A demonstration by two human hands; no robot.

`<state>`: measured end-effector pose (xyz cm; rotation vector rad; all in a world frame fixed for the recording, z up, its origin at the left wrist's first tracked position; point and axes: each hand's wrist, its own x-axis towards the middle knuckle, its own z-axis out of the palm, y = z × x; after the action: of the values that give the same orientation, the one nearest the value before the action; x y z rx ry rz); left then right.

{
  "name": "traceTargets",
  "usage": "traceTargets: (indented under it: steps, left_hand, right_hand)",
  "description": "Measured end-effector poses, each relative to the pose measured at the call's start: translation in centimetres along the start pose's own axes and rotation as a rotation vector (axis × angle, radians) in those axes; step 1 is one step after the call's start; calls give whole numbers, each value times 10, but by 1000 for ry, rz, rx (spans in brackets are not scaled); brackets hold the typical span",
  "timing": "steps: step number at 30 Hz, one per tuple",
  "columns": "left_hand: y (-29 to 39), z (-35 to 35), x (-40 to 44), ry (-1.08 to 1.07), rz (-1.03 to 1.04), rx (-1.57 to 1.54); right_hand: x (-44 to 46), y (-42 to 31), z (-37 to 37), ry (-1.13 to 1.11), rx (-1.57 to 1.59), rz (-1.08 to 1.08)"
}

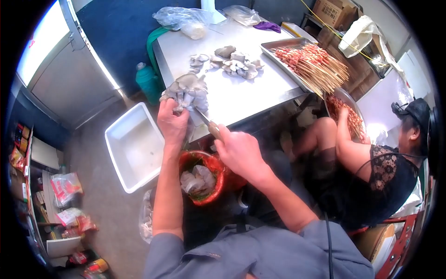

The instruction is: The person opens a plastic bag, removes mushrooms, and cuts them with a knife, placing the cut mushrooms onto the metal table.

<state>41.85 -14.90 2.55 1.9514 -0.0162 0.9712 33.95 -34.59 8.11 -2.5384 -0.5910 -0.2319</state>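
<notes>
A large cluster of grey oyster mushrooms [188, 88] is gripped at its base by my left hand [173, 122], near the table's front left corner. My right hand [239, 151] is closed around the wooden handle of a knife [213, 128]. The blade points up and left, its tip close to the cluster's stems; whether it touches them I cannot tell. More oyster mushrooms [239, 65] lie farther back on the white table [246, 100]. Below my hands stands a red bucket [218, 181] lined with a bag, with pale scraps inside.
A white plastic tub [127, 174] sits on the floor at left. A metal tray [290, 74] of meat skewers [311, 65] rests at the table's right. Beside me a seated person [385, 167] reaches into a bowl of meat [346, 116]. A teal bottle [147, 83] stands behind the tub.
</notes>
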Motion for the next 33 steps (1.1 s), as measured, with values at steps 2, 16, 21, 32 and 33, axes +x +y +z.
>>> traceTargets:
  steps: [2, 16, 21, 32, 33]
  left_hand:
    - [-2, -1, 1, -8, 8, 11]
    - [-4, -7, 4, -53, -51, -31]
    - [-8, -6, 4, -51, -13, 6]
    - [-24, -16, 9, -53, -329, -344]
    - [-20, -16, 9, -59, -329, -349]
  right_hand:
    - [15, 5, 7, -33, 21, 35]
    - [2, 0, -1, -69, 21, 55]
    - [32, 4, 21, -35, -13, -11]
    - [13, 32, -7, -158, 109, 75]
    - [12, 39, -8, -155, 106, 81]
